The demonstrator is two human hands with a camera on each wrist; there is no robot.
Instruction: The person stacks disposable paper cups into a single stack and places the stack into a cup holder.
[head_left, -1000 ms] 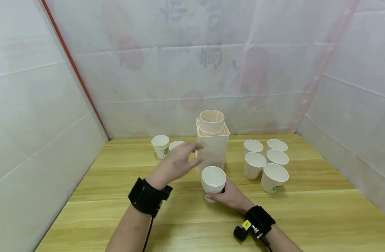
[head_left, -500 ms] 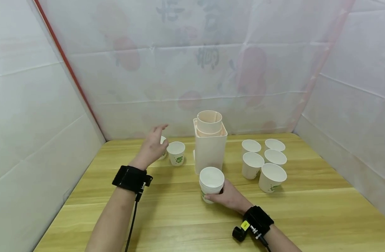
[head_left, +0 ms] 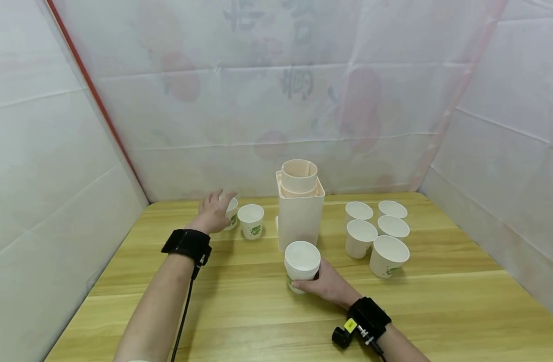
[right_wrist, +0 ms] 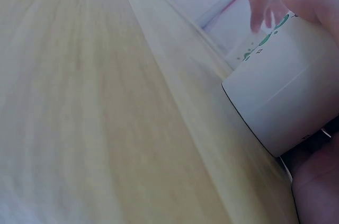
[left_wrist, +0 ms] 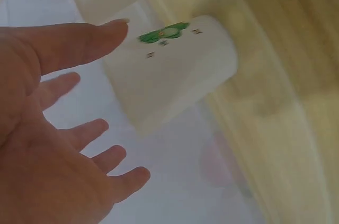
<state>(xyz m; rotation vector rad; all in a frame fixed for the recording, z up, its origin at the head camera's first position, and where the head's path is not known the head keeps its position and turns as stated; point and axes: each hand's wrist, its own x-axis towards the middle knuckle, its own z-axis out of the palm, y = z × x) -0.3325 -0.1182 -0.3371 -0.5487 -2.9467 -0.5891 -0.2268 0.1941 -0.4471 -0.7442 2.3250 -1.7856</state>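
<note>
My left hand [head_left: 209, 215], its fingers spread, is at the far-left paper cup [head_left: 233, 219] and partly covers it in the head view. In the left wrist view, this white cup [left_wrist: 177, 78] with a green print stands just past my thumb and fingertips, which are not curled round it. A second paper cup [head_left: 251, 221] stands to its right. At the front middle, my right hand [head_left: 333, 287] grips a stack of nested paper cups [head_left: 302, 259] low on its side. The right wrist view shows the stack [right_wrist: 288, 86] upright on the table, thumb across it.
Behind the stack stands a tall cream square container [head_left: 299, 223] with a round tube [head_left: 299, 176] in its top. Several upright paper cups [head_left: 388, 257] are grouped at the right of the wooden table [head_left: 267, 327]. White sheeting [head_left: 213, 115] encloses the back and sides.
My left hand has moved left, away from the stack and container, then lowered to the far-left cup. My right hand has kept its grip on the stack in the same place.
</note>
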